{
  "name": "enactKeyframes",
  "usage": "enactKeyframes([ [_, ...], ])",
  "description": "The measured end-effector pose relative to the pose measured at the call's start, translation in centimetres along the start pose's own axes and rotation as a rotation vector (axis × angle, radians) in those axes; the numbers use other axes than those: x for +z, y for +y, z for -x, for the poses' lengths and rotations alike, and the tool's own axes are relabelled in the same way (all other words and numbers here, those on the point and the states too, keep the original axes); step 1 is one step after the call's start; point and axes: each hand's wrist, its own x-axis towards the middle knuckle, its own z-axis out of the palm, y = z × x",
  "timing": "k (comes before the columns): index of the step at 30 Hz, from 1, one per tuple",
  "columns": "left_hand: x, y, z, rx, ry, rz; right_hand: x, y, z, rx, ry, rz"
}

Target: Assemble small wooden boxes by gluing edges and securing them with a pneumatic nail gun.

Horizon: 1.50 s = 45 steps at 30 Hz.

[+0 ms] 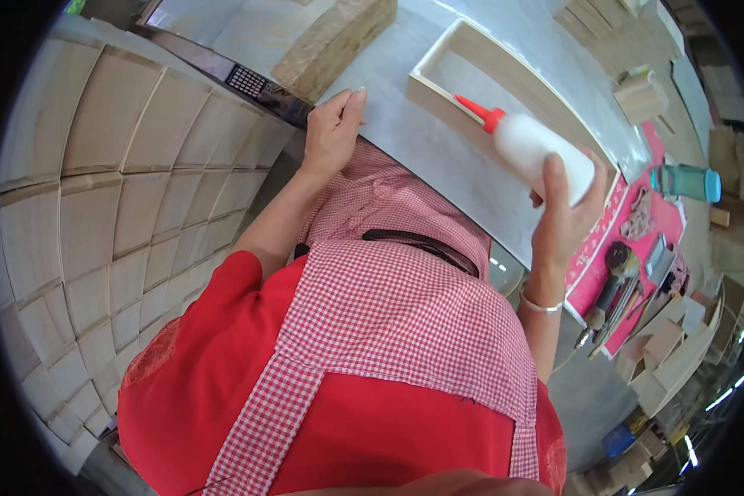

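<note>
Right hand (572, 188): closed round a white squeeze bottle (541, 150), thumb across its side, other fingers mostly hidden behind. Bottle is tilted on its side, red nozzle (478, 111) pointing away and to my left. From this angle the nozzle overlaps the near wall of a long wooden frame (456, 96); can't tell if it touches or hangs above.

Left hand (333, 136): fingers curled, at the near edge of the grey tabletop (465, 159), left of the frame, not on it. Can't tell if anything is in it.

Status, judging from how things lie: frame walls stand on edge and look joined at the far left corner, so that much reads as done. Its upper side is open, no panel over it. No glue line visible on the bits of rim I can see; bottle and hand hide the rest. So gluing and covering look not yet done, my guess only.

Further out: wrapped block (335, 48) beyond my left hand, tall stacks of pale wooden boxes (99, 140) on my left. On my right, pink cloth (597, 263) with a black-handled tool (610, 291), teal jar (688, 183) just beside. Loose wood pieces (597, 21) at the far right.
</note>
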Motion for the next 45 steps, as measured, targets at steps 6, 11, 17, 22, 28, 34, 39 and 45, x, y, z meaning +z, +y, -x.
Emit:
enactKeyframes([
  [6,-2.0,-0.2,0.8,-0.053,0.016,-0.038,4.3,0.6,-2.5,-0.181,-0.085,0.092],
  [11,-2.2,-1.1,0.3,-0.021,0.025,-0.015,4.6,-0.3,-2.6,-0.1,-0.101,0.121],
  [17,-1.5,-0.5,-0.1,-0.028,0.038,-0.031,2.1,-0.4,-2.1,-0.112,-0.06,0.178],
  [22,-1.2,-0.2,-0.2,-0.038,0.035,-0.08,-0.4,-0.2,-1.4,-0.111,0.005,0.228],
  [28,-0.8,0.1,-0.4,-0.062,0.013,-0.128,-4.3,0.8,-0.5,-0.096,0.058,0.231],
  [34,-0.1,-0.5,-0.7,-0.028,0.037,-0.113,-7.7,0.9,0.8,-0.082,0.143,0.286],
  [39,0.2,-0.4,-0.7,-0.028,0.04,-0.129,-10.6,1.4,2.0,-0.049,0.216,0.325],
  [45,0.2,0.0,-0.8,-0.039,0.02,-0.14,-13.7,1.5,3.4,0.036,0.294,0.348],
])
